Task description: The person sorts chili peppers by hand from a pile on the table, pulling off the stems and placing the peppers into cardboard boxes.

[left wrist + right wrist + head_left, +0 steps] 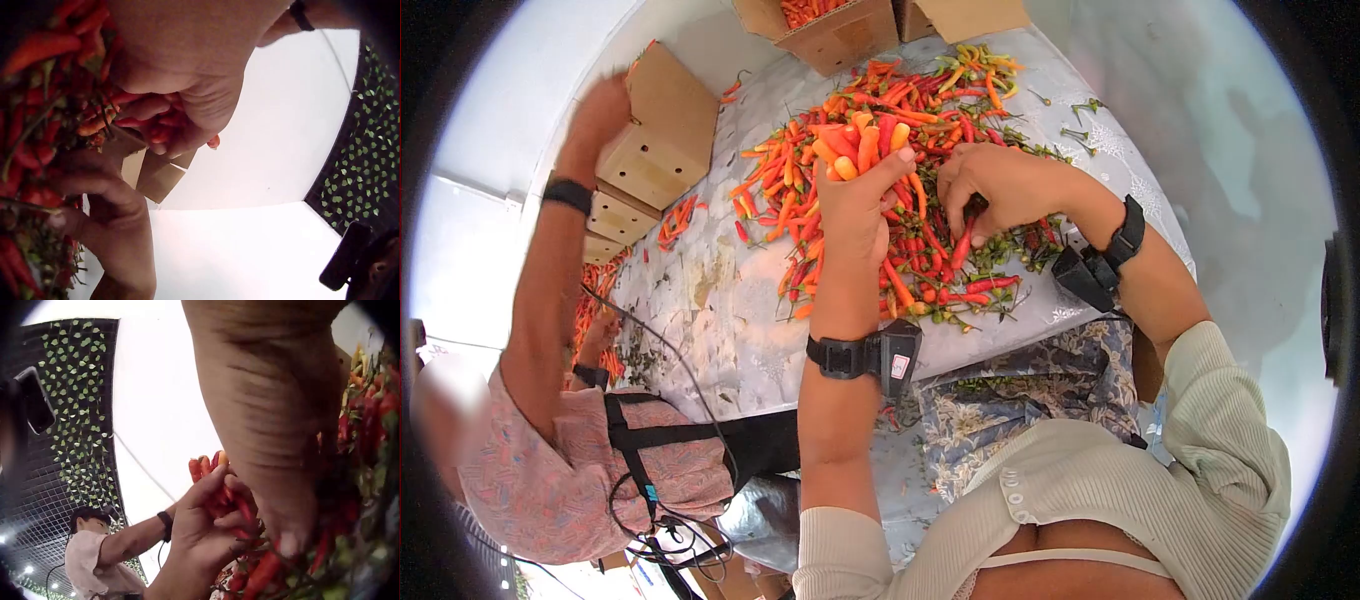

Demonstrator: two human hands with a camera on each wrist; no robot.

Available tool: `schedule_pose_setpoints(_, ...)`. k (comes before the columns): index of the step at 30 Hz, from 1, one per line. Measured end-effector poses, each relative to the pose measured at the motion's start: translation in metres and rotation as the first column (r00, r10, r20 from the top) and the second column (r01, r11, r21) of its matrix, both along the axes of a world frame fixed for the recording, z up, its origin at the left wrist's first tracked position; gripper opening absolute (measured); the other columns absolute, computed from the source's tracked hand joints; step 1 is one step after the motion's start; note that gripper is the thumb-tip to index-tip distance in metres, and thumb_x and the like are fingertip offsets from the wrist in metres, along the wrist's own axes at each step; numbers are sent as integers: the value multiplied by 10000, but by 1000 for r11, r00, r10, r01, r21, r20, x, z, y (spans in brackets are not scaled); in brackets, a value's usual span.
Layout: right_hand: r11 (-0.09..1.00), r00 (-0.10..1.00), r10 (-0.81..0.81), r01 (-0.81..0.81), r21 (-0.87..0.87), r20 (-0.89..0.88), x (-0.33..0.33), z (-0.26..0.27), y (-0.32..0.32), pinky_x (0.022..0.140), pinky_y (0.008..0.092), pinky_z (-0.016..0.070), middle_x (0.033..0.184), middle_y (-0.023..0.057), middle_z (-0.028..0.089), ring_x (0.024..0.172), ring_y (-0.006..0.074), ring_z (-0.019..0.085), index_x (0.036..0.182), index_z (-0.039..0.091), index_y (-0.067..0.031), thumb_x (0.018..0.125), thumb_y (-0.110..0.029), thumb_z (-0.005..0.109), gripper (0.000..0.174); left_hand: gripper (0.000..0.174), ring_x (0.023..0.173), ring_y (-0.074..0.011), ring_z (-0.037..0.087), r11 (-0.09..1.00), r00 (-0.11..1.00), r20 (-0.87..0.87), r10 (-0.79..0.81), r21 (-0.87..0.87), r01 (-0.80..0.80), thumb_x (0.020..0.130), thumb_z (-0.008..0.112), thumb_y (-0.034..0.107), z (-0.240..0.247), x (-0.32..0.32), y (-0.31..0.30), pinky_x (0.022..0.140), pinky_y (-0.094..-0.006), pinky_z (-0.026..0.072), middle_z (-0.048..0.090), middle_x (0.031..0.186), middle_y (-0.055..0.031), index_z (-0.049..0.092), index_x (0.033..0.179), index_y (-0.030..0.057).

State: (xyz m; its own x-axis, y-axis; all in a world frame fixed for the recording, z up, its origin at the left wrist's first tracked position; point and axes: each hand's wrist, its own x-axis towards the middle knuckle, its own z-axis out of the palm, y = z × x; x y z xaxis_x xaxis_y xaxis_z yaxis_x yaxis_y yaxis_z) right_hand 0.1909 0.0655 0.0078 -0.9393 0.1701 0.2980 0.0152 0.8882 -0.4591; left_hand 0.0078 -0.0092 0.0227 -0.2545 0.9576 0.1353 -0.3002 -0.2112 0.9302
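Chili bunch (pixel 867 147): above the middle of the chili heap (pixel 895 90), a fistful of orange and red pods with their ends showing over the thumb.
Red chili (pixel 962 250): at the heap's lower right part, under the right fingers.
Handling: likely light, firm and smooth, perhaps slippery when bundled; the skin could bruise and the thin stems snap.
Where to hold: judged best around the pod's body, just below the stem.
Left grip: the left hand (pixel 855 215) wraps its fingers and thumb round the bunch.
Right grip: the right hand (pixel 1010 185) pinches the red chili.
Left pose: over the heap, forearm rising from its near side.
Right pose: in from the heap's right, fingers pointing down.
Cardboard box (pixel 840 42): beyond the heap.
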Motion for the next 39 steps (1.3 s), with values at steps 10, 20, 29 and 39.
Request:
schedule_pose_setpoints(10,550,879,-413,32,-835,-239,-2,2,15,759,222,466,909,-37,637,825,55,581,1004,625,-79,866,-192,702,194,273,657,-62,614,997,995,84,61,40,-65,750,735,1,9,-2,-4,422,-160,324,672,852,-19,613,986,63)
schedule_pose_setpoints(20,597,862,-386,-39,-801,-329,-19,-7,0,763,244,478,878,-14,641,851,69,596,965,618,-57,835,-140,728,190,342,718,-48,616,995,999,-16,-33,92,35,734,757,-27,1,3,-1,479,-157,415,662,898,-6,584,1015,63)
schedule_pose_setpoints(29,560,800,-507,23,-828,-320,-19,5,-9,629,210,466,799,-7,653,721,52,594,934,638,-39,865,-168,705,161,350,684,-38,587,1000,1000,-25,-9,25,9,743,768,16,-2,-1,2,459,-161,387,647,892,4,554,1013,81)
schedule_pose_setpoints(39,628,766,-505,11,-778,-397,-18,1,-4,580,205,440,764,-21,626,666,50,563,966,615,-48,866,-193,707,198,289,618,-26,548,991,992,-7,-124,-48,123,784,758,73,1,5,-2,398,-160,333,628,839,22,590,1019,80)
